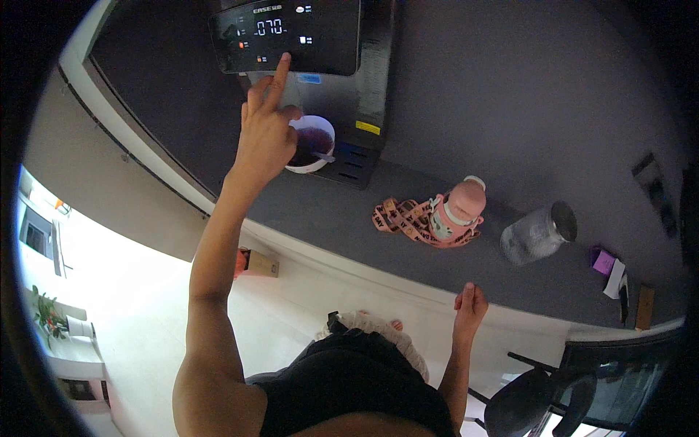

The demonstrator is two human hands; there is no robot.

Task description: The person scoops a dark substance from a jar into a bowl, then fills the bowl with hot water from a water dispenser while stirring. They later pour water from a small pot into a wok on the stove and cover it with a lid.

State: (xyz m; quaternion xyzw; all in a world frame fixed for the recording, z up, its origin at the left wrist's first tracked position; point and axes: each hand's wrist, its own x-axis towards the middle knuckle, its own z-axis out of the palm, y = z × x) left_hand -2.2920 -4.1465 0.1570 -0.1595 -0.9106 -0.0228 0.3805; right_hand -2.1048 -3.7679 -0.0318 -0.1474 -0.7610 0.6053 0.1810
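My left hand (267, 128) reaches up to the black touch panel (322, 38) of a countertop water dispenser. Its extended index finger meets the lower part of the lit panel; the other fingers are bent and hold nothing. Partly hidden behind this hand, a white bowl (327, 128) stands by the drip tray (349, 164), with dark reddish-purple contents (319, 139) and a spoon (323, 156) in it. My right hand (472, 303) is curled by the counter's front edge, with nothing seen in it. A pink drink bottle (461, 210) with a printed strap (401, 216) is on the counter beyond it.
A clear jar (529, 235) with a dark lid stands right of the bottle on the dark counter (322, 210). Further right lie a purple packet (603, 261) and a brown strip (644, 308). A black chair (519, 404) is at lower right, and a cardboard box (262, 265) sits below the counter.
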